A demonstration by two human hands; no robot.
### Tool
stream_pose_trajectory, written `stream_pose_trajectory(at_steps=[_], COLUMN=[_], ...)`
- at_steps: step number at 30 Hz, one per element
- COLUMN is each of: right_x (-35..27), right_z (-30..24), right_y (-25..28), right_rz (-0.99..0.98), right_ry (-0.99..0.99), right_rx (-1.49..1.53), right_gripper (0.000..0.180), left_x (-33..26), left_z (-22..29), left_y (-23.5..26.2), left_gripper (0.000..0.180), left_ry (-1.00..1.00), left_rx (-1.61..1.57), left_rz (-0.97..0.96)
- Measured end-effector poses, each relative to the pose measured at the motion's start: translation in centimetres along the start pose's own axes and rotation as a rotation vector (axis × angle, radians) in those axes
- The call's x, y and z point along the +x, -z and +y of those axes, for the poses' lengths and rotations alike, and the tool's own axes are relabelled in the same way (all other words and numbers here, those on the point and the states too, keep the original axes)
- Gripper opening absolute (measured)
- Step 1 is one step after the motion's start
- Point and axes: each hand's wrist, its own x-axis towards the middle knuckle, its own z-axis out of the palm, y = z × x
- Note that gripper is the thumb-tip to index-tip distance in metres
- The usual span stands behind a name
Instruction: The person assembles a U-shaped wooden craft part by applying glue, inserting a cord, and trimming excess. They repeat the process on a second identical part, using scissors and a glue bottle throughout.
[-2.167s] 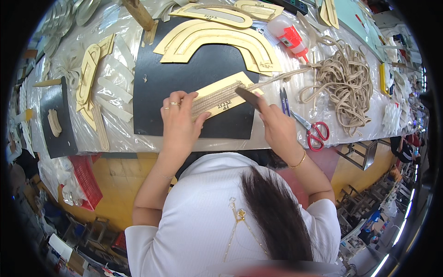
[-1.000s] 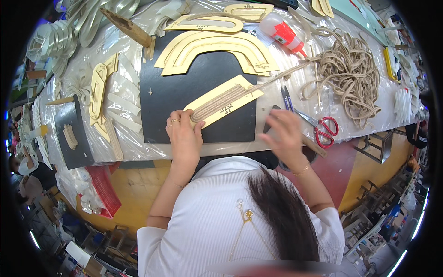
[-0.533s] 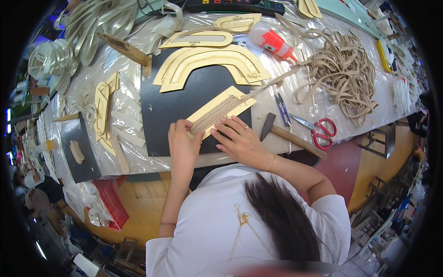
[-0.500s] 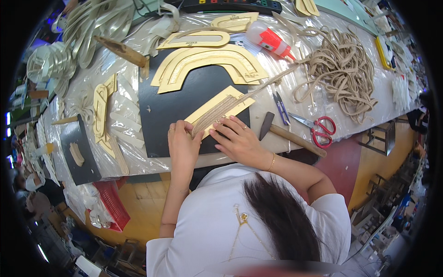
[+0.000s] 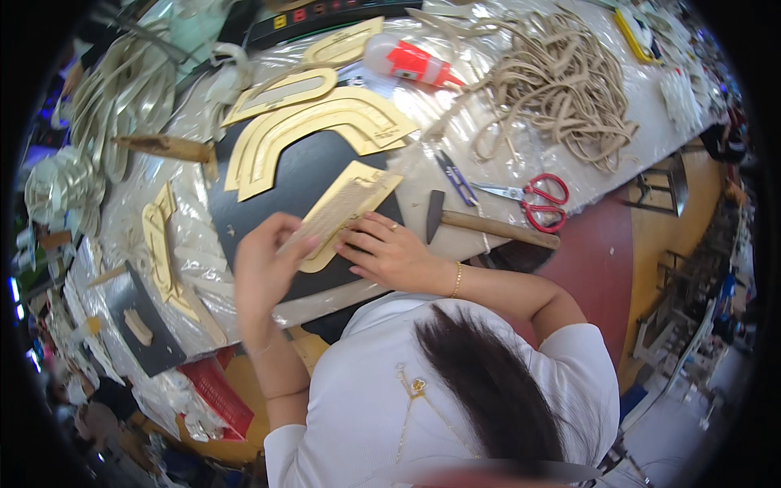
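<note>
A yellow pattern card (image 5: 323, 254) lies tilted on a black board (image 5: 313, 171), with a strip of beige braided cords (image 5: 346, 205) laid along it. My right hand (image 5: 378, 248) rests on the card's right edge, its fingers stretched out over it. By the lower left end of the strip is my left hand (image 5: 268, 256), smeared by motion; what its fingers hold does not show. Right of the board lie a hammer (image 5: 496, 228), red-handled scissors (image 5: 543, 203) and blue thread snips (image 5: 457, 180).
A tangled heap of beige cord (image 5: 561, 85) covers the far right of the table. Arched yellow pattern cards (image 5: 285, 138) and a red-and-white squeeze bottle (image 5: 411, 63) lie beyond the black board. A pointed wooden stick (image 5: 163, 146) juts at left. Below the table edge stands a red basket (image 5: 221, 398).
My left hand has shifted left and blurred, off its earlier pinch at the strip's lower end. The long cord that ran from the strip toward the heap no longer shows there. The view has turned.
</note>
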Motion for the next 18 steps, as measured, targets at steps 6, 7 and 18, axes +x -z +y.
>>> stream_pose_trajectory(at_steps=[6,7,18], right_x=[-2.0,-3.2,-14.1], right_z=[2.0,2.8,7.8], right_y=[5.9,8.1,16.3], right_rz=[0.079,0.085,-0.157], right_ry=[-0.165,-0.279,-0.785], right_rx=[0.122,0.075,-0.438], right_gripper=[0.039,0.036,0.052], left_x=[1.7,2.2,6.3], left_z=[-2.4,-3.1,0.0], left_y=[2.1,1.8,-4.0], left_gripper=[0.023,0.025,0.038], left_ry=[0.204,0.122,-0.274], left_rx=[-0.006,0.092,0.571], left_rz=[-0.084,-0.11,0.113])
